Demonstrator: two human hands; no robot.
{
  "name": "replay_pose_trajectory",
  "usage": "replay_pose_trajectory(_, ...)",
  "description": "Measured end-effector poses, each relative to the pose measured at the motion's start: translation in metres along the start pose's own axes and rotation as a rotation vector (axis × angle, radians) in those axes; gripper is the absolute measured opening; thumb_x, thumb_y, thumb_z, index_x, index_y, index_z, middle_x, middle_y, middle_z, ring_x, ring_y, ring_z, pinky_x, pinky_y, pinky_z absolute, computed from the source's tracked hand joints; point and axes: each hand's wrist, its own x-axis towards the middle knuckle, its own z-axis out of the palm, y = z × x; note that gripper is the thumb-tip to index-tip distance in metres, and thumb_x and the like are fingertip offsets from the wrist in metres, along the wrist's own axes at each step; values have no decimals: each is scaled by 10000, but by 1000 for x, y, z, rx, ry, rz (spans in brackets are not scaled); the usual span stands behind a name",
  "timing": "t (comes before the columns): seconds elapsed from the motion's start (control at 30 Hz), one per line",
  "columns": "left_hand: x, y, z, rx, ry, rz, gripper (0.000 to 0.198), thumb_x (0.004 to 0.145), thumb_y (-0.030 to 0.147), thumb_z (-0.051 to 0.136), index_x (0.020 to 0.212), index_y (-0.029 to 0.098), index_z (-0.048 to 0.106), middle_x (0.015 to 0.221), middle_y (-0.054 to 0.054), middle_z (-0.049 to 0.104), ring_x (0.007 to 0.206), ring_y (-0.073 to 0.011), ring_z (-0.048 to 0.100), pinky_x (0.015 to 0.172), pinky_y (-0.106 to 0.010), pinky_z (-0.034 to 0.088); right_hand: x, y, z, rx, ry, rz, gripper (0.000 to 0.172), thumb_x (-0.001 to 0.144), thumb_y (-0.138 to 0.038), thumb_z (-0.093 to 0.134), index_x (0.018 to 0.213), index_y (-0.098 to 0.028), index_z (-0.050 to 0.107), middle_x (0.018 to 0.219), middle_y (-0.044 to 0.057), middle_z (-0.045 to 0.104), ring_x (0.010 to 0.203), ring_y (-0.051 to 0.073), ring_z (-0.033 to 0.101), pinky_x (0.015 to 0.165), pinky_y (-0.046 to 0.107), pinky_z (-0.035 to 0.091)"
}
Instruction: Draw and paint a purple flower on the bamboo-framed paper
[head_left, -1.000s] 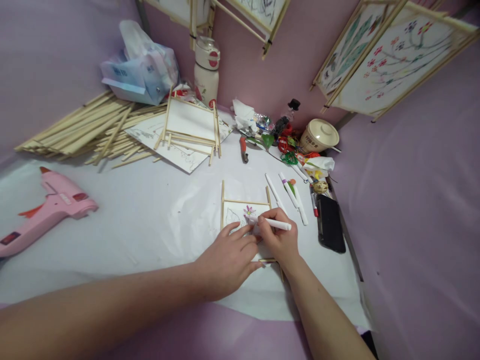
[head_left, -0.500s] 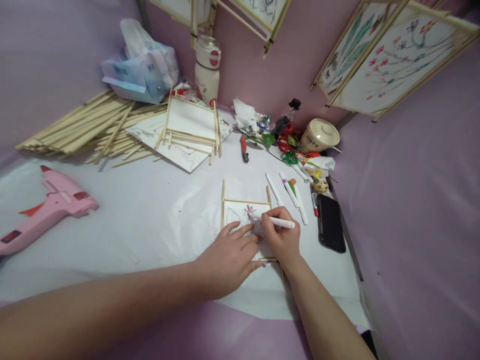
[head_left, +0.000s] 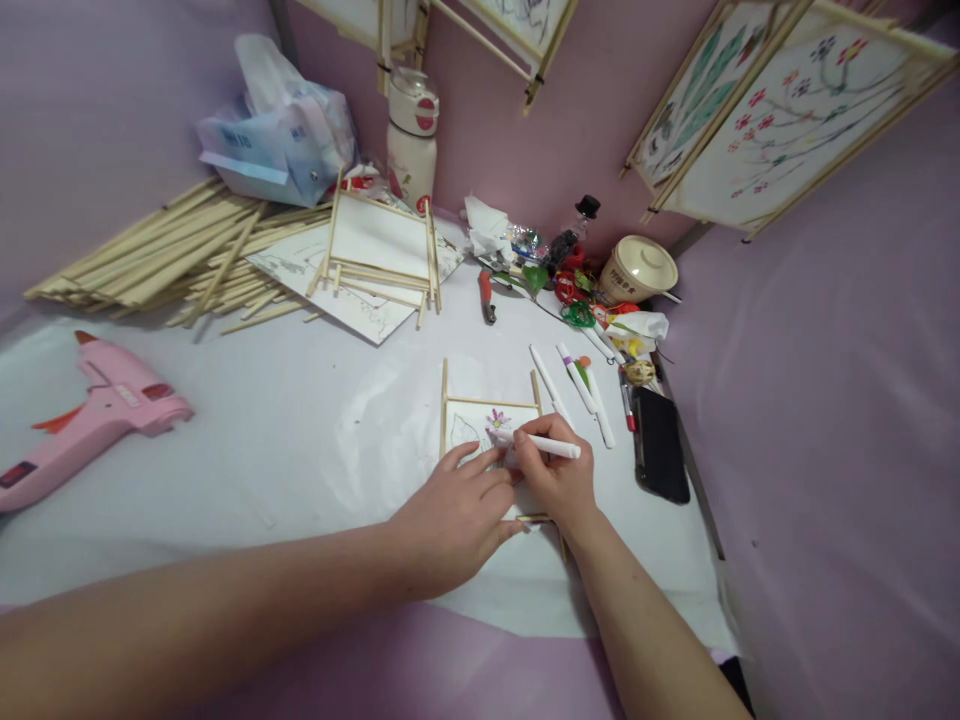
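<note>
A small wooden-framed paper panel (head_left: 469, 415) lies flat on the white sheet, with a pink flower and a leaf outline drawn on it. My right hand (head_left: 559, 482) is closed around a white marker (head_left: 551, 446), its tip resting on the drawing beside the flower. My left hand (head_left: 457, 515) lies on the panel's lower left part, fingers stretched flat and pressing the paper down. Both hands cover the panel's lower half.
Several white markers (head_left: 577, 380) and a black phone (head_left: 660, 443) lie right of the panel. A pink glue gun (head_left: 97, 405) sits far left. Wooden sticks (head_left: 172, 255), stacked frames (head_left: 382, 245), a bottle (head_left: 412, 135), red cutters (head_left: 487, 298) and a lidded cup (head_left: 637, 270) line the back. Painted panels hang above.
The marker in my right hand has shifted slightly back and forth over the flower. My left hand has stayed pressed on the panel.
</note>
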Motion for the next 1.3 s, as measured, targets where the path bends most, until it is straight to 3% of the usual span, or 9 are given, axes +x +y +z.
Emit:
replay_pose_trajectory(0.43,-2,-1,1,-4,-5,1,264,991,347,414,913,172,597,1204,-77,667,1342,-278,436,1120,-510,261,-1,4,0,-15,113,72,161,850,-289,579,714,-207,553,574,-52,535,507,106,487,497,234,396)
replay_pose_trajectory(1.0,-1,0,0,2,-5,-4,236,980,337,443,873,180,583,1100,-80,692,1309,-272,467,1113,-505,279,0,0,1,2,12,24,127,849,-290,586,750,-212,582,606,-35,590,504,108,535,486,230,426)
replay_pose_trajectory(1.3,-1,1,-1,-14,2,-2,234,982,335,438,894,180,590,1156,-77,681,1327,-266,447,1126,-501,257,0,3,1,-45,88,40,146,853,-275,580,724,-210,563,596,-48,553,514,104,506,497,228,408)
